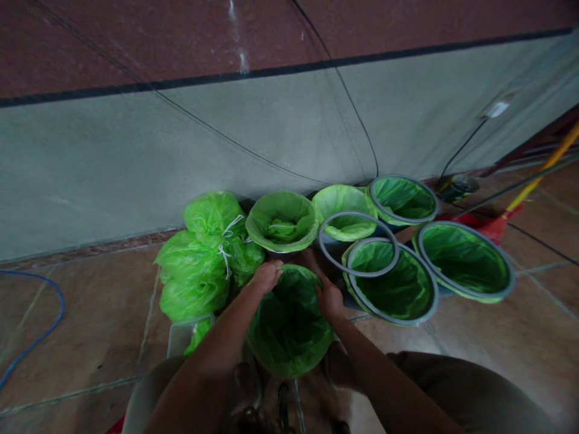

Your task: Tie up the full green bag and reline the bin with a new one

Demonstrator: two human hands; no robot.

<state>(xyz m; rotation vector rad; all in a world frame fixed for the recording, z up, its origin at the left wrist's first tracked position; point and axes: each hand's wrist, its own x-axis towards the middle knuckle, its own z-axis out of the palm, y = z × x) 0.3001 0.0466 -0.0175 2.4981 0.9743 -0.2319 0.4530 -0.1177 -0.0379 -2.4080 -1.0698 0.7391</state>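
Directly in front of me, between my knees, stands a round bin lined with a green plastic bag (289,355), whose inside is dark. My left hand (266,277) is closed on the bag's edge at the far left of the rim. On the right side of the rim, my right hand (331,298) grips the same bag edge, its fingertips partly hidden. A loose grey ring (322,241) leans across the neighbouring bins, just beyond my right hand. Behind my hands is another bin with a green liner (283,238) folded over its rim.
Tied, filled green bags (194,265) are heaped at left beside a clear plastic tub (176,337). Several lined bins, some with grey rings (465,295), stand at right. A red dustpan (491,228) with a yellow handle lies beyond. Cables hang along the wall (113,163); a blue hose (58,307) curves at left.
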